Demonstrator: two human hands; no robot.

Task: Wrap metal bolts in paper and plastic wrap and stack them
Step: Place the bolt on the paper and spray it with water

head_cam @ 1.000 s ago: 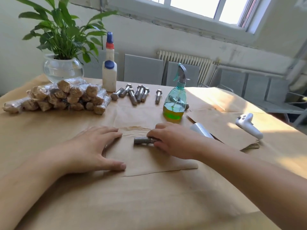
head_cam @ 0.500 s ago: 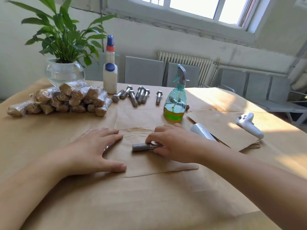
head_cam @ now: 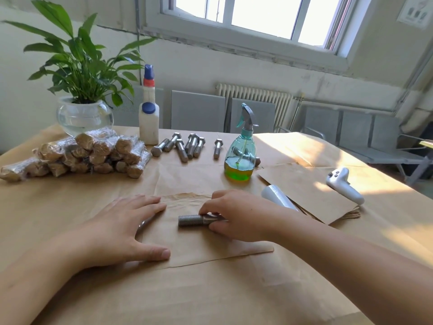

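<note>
Standing past the paper sheet [head_cam: 187, 245], a spray bottle [head_cam: 241, 156] and loose bolts [head_cam: 187, 146] line the table's far edge; right hand [head_cam: 236, 216] pinches a threaded grey bolt [head_cam: 191, 220], left hand [head_cam: 121, 228] presses flat.

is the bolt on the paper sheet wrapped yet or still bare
Still bare: the bolt's threaded end shows uncovered on the flat paper sheet, the right hand gripping its head end.

Bright window [head_cam: 253, 17], white radiator [head_cam: 255, 95], grey chairs [head_cam: 365, 132], pale wall [head_cam: 187, 64]
</note>
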